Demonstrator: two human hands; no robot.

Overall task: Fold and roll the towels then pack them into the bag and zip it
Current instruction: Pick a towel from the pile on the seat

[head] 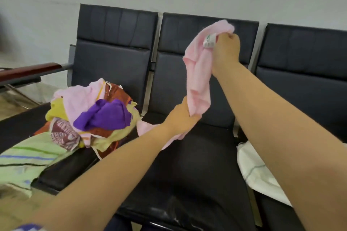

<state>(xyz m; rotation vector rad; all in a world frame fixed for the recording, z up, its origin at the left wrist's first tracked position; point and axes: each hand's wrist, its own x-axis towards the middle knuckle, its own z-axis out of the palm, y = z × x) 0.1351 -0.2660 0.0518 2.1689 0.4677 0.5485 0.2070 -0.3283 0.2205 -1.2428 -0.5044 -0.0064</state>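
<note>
Pink towel (pixel 199 73) hangs above the middle seat (pixel 197 165); we pinch its top corner in our right hand (pixel 227 48), grip its lower end in our left hand (pixel 183 116). Heap of towels (pixel 90 112) sits on the left seat (pixel 22 124).

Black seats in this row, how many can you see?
3. The left seat holds the towel pile, the middle seat is behind the pink towel, the right seat carries white fabric. Others may lie outside the frame.

Pink towel (pixel 199 80); purple towel (pixel 105 114); green striped cloth (pixel 32 155); seats (pixel 197 165) black, perhaps navy.
</note>
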